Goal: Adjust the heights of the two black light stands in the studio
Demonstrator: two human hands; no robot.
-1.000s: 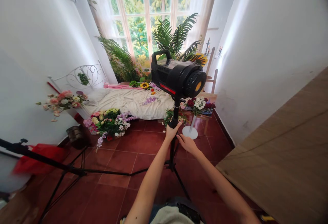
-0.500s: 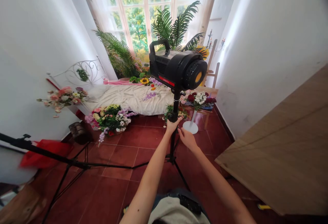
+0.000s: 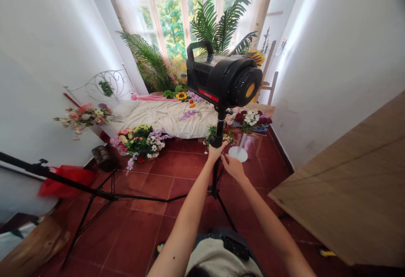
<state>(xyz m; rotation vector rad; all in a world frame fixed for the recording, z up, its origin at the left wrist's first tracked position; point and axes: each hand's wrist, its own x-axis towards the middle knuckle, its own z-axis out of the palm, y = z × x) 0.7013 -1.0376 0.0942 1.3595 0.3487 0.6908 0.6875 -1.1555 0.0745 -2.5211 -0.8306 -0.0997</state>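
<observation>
my left hand [image 3: 215, 153] wraps the light stand [image 3: 220, 128] just below its collar [image 3: 216, 141]; my right hand [image 3: 234, 167] is close beside, and i cannot tell its grip. the black lamp [image 3: 221, 76] sits on top, the bed [image 3: 164, 118] beyond.

The fingers of our left hand [image 3: 215, 152] are around the light stand [image 3: 215, 179], and our right hand [image 3: 233, 167] is just to their right. Above those fingers, the lamp [image 3: 221, 78] sits atop the stand. Beyond them lies the bed [image 3: 158, 118], with palm fronds [image 3: 232, 21] behind it, before the window [image 3: 172, 25]. To the fingers' left we have a flower arrangement [image 3: 141, 144] in front of the bed and, nearer us, a second stand [image 3: 68, 181]. To their right stand a pedestal [image 3: 238, 154] under a bouquet [image 3: 251, 118] and, nearer us, a panel [image 3: 348, 184].
</observation>
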